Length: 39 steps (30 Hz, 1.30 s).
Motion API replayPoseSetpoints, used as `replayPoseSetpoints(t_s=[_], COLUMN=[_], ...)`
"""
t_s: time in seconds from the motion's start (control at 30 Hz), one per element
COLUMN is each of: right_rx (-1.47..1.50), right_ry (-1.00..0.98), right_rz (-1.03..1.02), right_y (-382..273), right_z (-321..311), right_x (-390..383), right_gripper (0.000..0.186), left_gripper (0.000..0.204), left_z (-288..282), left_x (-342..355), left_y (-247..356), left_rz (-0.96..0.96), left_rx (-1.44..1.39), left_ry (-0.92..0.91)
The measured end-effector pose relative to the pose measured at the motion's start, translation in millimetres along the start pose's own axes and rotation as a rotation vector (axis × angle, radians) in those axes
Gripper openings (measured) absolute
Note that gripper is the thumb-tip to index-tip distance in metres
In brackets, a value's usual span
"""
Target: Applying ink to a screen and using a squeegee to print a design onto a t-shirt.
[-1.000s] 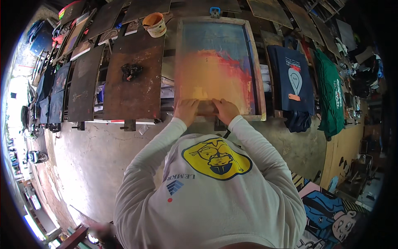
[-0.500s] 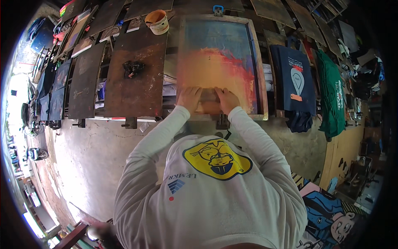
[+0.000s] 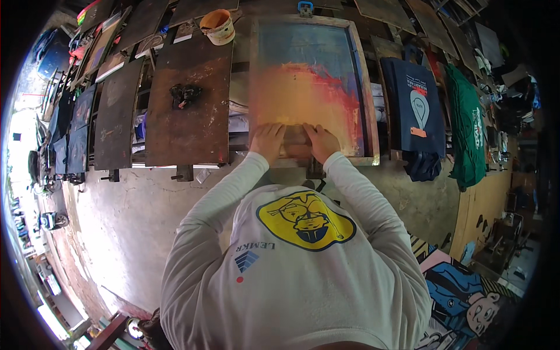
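Note:
Both my hands are closed on a squeegee (image 3: 296, 135), a wooden-looking bar lying across the near end of a screen-printing frame (image 3: 361, 87). My left hand (image 3: 268, 143) grips its left end and my right hand (image 3: 322, 143) its right end, fingers curled over the top. Their thumbs and the blade's edge are hidden. Yellow-orange ink coats the mesh (image 3: 286, 87) ahead of the squeegee, with a ragged red-pink border and bluish mesh beyond. A blue-handled clamp (image 3: 305, 8) sits at the frame's far edge.
Left of the frame, a dark printing board (image 3: 189, 128) carries a crumpled black lump (image 3: 185, 95). A stained bucket (image 3: 218, 28) stands at its far corner. To the right lie a navy printed bag (image 3: 417, 105) and green printed cloth (image 3: 465, 122). Concrete floor (image 3: 140, 216) shows below.
My hands and the squeegee have come slightly nearer to me along the mesh. The whole view has shifted a little; the frame and boards stay in place.

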State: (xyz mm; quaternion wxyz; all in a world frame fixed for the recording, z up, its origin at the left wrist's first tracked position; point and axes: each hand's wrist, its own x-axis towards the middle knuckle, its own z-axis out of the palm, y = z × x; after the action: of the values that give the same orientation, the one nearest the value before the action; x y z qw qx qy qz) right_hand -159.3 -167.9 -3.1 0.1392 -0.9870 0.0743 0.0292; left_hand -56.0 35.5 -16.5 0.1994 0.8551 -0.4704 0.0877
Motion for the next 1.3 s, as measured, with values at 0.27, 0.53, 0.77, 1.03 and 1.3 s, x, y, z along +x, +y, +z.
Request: replayPoseSetpoints(t_s=[0.27,0.53,0.77,1.03,1.3], right_rx=[0.04,0.019,0.033,0.049,0.055], right_ry=[-0.136,0.019,-0.04,0.056,-0.045], right_rz=[0.004,0.022,0.015,0.006,-0.045], right_y=[-23,-9,-13,-5,4], right_z=[-33,-6,-6,-29,-6], right_x=[-33,0,-19,42,12], right_gripper=[0.057,0.063,0.061,0.047,0.044], left_gripper=[0.044,0.05,0.051,0.062,0.061], left_z=[-22,-9,-9,-8,-13], left_x=[-25,3,-13,45,10], left_y=[18,-1,1,-41,-14], left_rz=[-0.016,-0.043,0.006,-0.056,-0.122], left_rx=[-0.088,-0.03,-0.055,-0.1,-0.16], left_ry=[-0.081,-0.048,-0.125,-0.221,-0.328])
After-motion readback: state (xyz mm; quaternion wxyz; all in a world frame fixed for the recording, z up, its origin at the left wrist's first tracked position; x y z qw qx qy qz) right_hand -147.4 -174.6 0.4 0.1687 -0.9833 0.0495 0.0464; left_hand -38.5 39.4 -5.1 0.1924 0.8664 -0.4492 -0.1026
